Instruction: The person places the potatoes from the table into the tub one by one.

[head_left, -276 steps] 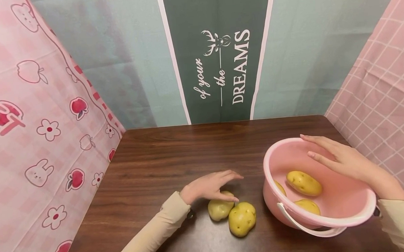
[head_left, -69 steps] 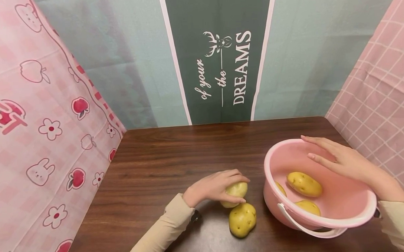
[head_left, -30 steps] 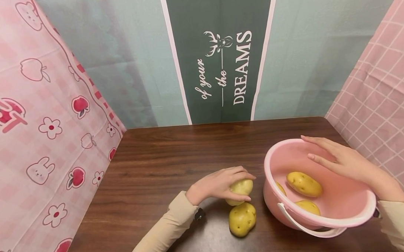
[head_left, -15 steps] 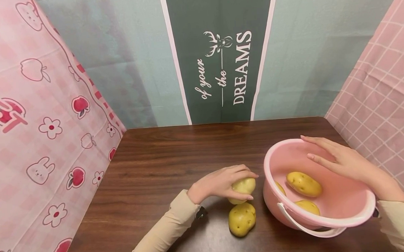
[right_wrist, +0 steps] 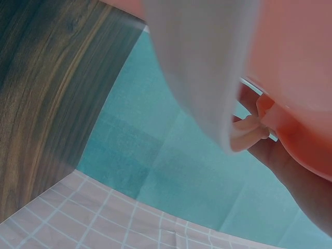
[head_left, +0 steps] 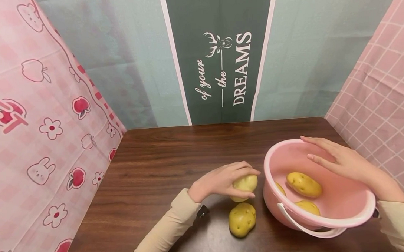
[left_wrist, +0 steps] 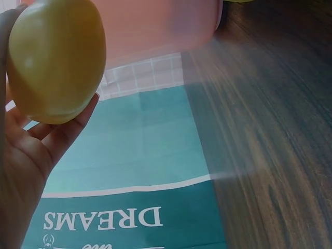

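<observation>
My left hand (head_left: 217, 183) grips a pale yellow potato (head_left: 246, 183), thumb on the near side and fingers over the far side. The same potato (left_wrist: 57, 59) looks large and smooth in the left wrist view. Just in front of it, a second potato (head_left: 242, 220) lies on the brown table. To the right stands a pink bucket (head_left: 273, 208) with a white handle (head_left: 312, 232) hanging down in front. My right hand (head_left: 351, 161) holds the bucket's far right rim, thumb inside and fingers along the outside. Inside the bucket are three potatoes (head_left: 304, 184), one mostly hidden by the wall.
Dark wood-grain table (head_left: 163, 153) spreads to the left and behind the hands. A green-grey cloth (head_left: 220, 66) with lettering hangs at the back. Pink patterned cloths close off the left (head_left: 56, 153) and right (head_left: 381, 108) sides.
My left hand, earlier spread over the pale potato, has closed on it and carried it right and slightly away, off the other potato's side. Bucket and right hand have stayed in place.
</observation>
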Demonstrator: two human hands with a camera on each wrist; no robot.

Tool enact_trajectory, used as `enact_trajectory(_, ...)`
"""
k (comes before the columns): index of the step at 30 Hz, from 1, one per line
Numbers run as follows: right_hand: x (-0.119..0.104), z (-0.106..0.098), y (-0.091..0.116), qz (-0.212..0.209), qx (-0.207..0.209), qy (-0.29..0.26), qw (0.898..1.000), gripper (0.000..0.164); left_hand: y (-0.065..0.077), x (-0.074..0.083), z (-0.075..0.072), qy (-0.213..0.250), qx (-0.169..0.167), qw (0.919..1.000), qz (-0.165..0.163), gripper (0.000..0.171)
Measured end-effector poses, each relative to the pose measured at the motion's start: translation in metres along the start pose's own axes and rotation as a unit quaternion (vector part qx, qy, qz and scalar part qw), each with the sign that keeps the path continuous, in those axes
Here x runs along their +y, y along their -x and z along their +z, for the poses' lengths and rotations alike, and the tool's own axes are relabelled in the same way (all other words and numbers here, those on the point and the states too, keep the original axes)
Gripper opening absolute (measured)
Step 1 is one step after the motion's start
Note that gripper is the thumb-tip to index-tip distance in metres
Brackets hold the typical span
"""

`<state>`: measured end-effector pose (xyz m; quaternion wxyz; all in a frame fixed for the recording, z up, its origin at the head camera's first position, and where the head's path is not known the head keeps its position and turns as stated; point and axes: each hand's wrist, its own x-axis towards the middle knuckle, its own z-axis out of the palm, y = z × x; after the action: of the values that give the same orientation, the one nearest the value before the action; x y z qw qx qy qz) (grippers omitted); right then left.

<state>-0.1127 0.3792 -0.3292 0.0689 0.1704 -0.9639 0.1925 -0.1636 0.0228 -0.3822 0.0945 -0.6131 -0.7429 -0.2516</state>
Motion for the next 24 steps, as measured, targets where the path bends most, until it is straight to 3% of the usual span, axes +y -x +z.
enact_trajectory(9,0.001,-0.001,0.000,-0.001,0.002,0.003,1.000,0.061,-0.009,0.000,-0.007,-0.002,0.027,0.9994,0.024,0.056)
enact_trajectory(24,0.001,0.001,0.001,-0.006,0.005,0.002,1.000,0.061,-0.016,0.002,-0.012,-0.007,0.030,0.9991,0.029,0.058)
